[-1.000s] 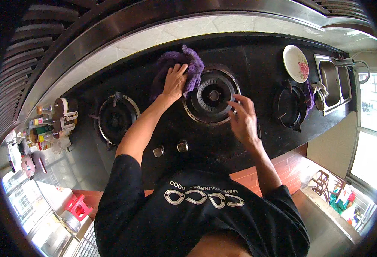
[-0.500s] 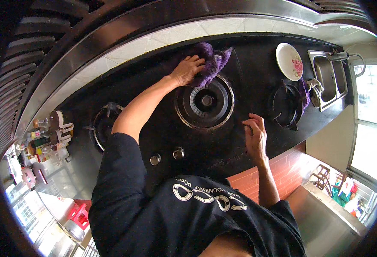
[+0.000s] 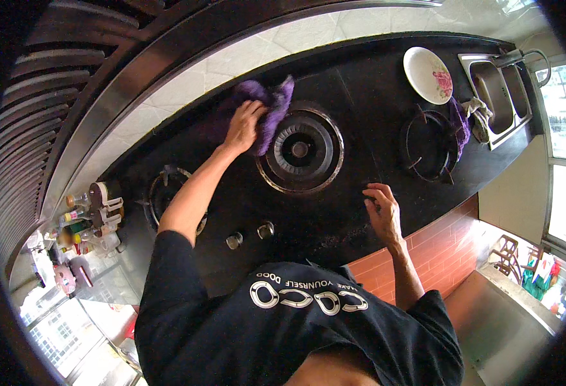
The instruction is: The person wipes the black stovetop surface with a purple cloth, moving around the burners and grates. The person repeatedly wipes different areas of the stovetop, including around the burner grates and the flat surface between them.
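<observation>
My left hand (image 3: 243,127) presses on a bunched purple cloth (image 3: 271,119), gripping it against the black stovetop (image 3: 353,122). The cloth lies just left of and behind a round gas burner (image 3: 300,148) that has no pan support on it. Over the front right of the stovetop hovers my right hand (image 3: 384,211), its fingers loosely bent and apart, with nothing visible in them. Two metal control knobs (image 3: 234,240) sit in front of the burner.
Farther right are a black pan support ring (image 3: 429,149), a white floral plate (image 3: 424,74), more cloths (image 3: 479,119) and a steel sink (image 3: 498,96). A second burner (image 3: 170,199) lies partly behind my left forearm. Bottles (image 3: 80,215) stand at the far left. A range hood (image 3: 71,96) overhangs.
My left hand has moved the purple cloth leftward, from behind the burner to its left side. My right hand has hardly moved. The view has shifted slightly.
</observation>
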A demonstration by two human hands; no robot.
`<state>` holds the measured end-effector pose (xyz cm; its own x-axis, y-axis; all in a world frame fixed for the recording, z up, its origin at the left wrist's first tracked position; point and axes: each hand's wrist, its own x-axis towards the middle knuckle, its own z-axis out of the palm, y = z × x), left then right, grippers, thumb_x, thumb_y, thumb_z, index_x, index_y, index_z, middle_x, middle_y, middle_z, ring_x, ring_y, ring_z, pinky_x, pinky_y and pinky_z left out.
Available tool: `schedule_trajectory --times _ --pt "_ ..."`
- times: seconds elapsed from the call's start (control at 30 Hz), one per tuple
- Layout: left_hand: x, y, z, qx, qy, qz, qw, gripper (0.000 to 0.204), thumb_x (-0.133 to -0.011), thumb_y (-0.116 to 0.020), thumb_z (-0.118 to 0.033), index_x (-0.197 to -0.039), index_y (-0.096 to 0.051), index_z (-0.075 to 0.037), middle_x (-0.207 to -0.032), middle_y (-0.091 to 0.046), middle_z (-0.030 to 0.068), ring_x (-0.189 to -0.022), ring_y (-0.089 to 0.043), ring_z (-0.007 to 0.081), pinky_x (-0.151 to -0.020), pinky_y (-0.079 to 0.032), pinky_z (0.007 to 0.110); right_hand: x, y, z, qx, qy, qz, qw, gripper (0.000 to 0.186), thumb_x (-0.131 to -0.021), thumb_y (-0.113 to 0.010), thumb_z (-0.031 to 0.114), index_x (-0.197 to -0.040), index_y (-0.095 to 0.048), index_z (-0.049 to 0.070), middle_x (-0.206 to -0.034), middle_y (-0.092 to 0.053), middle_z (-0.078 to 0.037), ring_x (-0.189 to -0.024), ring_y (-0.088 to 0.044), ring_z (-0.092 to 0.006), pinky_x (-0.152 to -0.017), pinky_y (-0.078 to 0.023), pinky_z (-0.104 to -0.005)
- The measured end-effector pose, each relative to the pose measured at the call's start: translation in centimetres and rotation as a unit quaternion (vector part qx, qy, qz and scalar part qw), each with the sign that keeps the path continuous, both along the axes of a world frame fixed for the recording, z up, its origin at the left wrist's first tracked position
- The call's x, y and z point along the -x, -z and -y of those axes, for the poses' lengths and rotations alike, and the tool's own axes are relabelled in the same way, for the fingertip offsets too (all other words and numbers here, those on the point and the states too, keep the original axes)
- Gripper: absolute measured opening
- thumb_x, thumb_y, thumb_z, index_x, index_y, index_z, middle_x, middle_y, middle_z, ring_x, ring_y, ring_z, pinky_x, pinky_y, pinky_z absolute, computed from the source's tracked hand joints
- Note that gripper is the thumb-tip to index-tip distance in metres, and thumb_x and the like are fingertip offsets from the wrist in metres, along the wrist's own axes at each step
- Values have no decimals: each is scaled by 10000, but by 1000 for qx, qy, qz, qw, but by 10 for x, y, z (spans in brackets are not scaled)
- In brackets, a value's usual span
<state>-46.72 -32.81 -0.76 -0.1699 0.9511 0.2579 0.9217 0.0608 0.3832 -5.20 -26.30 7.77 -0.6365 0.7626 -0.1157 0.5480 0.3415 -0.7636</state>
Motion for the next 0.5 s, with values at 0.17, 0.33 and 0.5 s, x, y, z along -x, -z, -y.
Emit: schedule_trajectory --times 0.17,0.33,0.5 --pt "-38 0 -110 -42 98 16 994 280 -769 -603 -69 -1038 -634 -1 -1058 -579 119 -1002 -530 324 -909 -450 414 -6 -6 4 0 10 31 999 161 -855 -601 43 -1007 -652 25 -1098 -609 -143 -966 -634 -314 -814 -518 -362" --pt "-44 6 -98 -17 133 62 989 124 -885 -592 -165 -976 -636 -92 -948 -581 79 -922 -554 288 -863 -451 404 -23 -9 8 30 28 61 997 157 -857 -583 22 -999 -648 23 -967 -622 -150 -835 -649 -300 -721 -516 -344" --pt "-24 14 -25 -48 9 53 997 208 -862 -538 -22 -1049 -619 -64 -1005 -596 90 -968 -559 324 -851 -473 414 -34 -13 20 -12 -25 4 1000 192 -869 -564 17 -1045 -640 17 -924 -617 -147 -781 -640 -276 -671 -499 -343"
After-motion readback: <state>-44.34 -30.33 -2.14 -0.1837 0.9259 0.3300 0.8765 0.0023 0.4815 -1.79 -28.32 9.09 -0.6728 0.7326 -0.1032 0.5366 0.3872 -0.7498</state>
